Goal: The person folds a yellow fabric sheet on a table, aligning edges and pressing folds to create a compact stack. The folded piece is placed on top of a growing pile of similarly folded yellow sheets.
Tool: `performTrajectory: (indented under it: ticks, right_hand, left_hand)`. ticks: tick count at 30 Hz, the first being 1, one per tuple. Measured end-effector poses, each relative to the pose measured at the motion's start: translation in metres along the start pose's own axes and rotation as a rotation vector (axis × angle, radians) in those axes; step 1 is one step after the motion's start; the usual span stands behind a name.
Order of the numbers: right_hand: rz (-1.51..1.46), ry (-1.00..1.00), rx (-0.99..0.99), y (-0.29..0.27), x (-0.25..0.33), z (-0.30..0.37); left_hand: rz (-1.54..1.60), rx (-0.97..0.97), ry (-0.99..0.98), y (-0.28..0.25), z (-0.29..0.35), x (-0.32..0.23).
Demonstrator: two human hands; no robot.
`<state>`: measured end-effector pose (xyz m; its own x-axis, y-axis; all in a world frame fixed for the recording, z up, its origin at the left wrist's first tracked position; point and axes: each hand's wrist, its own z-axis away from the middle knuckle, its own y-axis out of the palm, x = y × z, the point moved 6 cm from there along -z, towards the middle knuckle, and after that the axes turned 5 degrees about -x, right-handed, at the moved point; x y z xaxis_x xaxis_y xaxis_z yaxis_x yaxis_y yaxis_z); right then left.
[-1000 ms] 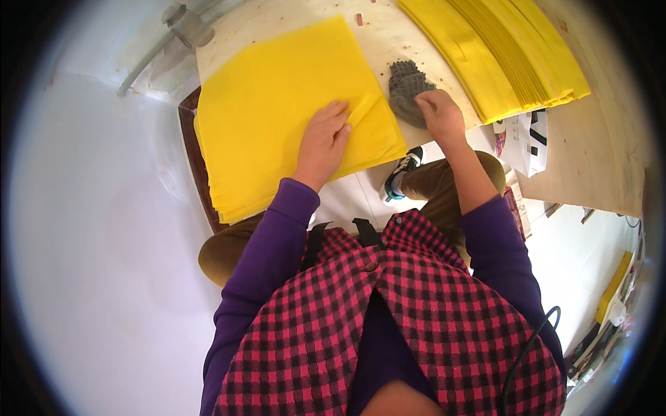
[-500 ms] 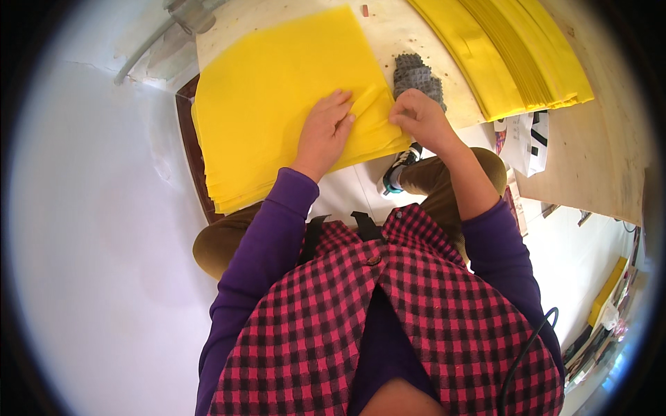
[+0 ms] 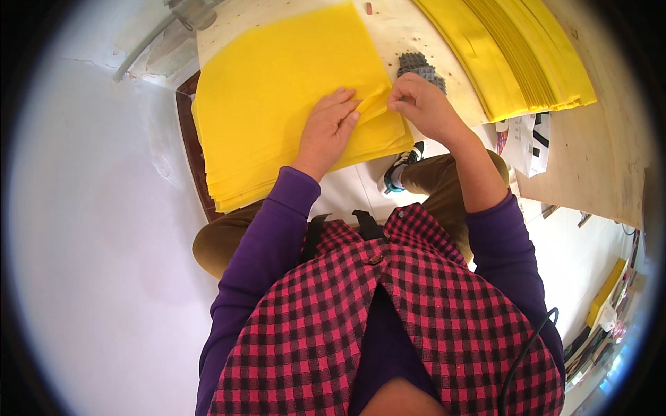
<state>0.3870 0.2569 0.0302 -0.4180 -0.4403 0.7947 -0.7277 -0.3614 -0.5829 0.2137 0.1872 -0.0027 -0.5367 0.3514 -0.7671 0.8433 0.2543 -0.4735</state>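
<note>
Here, the desk (image 3: 406, 28): pale wood sprinkled with small dark specks, its near edge facing the person, a dark reddish-brown edge (image 3: 191, 145) showing along its left side

Room: a pale, scuffed surface (image 3: 97, 208) fills the left, wall or floor I cannot tell; a grey pipe (image 3: 147, 45) bends at the upper left; white floor (image 3: 357, 182) with tile lines shows below the desk; a plywood panel (image 3: 590, 152) spreads at the right, and whether it joins the desk is unclear

Yellow sheets: two groups, one a broad flat stack (image 3: 277, 90) on the left of the desk, the other a bundle (image 3: 513, 62) of long, narrow folds at the upper right; the layers in either are too fine to count

Top sheet (image 3: 374, 104): one, lying on the broad stack, its right part raised in a slanting fold between the hands

Hands: two; the left hand (image 3: 326, 128) lies spread lightly on the stack, fingertips beside the fold; the right hand (image 3: 427, 111) is narrowed to a pinch on the fold's outer edge

Grey textured thing (image 3: 416, 64): one, crumpled on the desk just behind the right hand and partly hidden by it

Red scrap (image 3: 369, 8): one, near the upper rim of the view

White bag (image 3: 519, 152): one, with black marks, below the bundle

Shoe (image 3: 401, 168): one visible, dark and white, under the desk's near edge

Sleeves: two, purple, below a red-and-black checked garment (image 3: 305, 312)'s shoulders
</note>
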Motion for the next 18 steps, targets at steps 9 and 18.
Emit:
performTrajectory:
  ticks: [9,18]
  right_hand:
    - [0.052,-0.065,-0.013,-0.002,0.015,-0.003]
    - [-0.004,-0.058,-0.033,0.000,0.017,-0.006]
  left_hand:
    - [-0.102,0.050,0.023,-0.002,0.002,-0.008]
    - [-0.032,0.036,0.044,0.002,0.004,0.002]
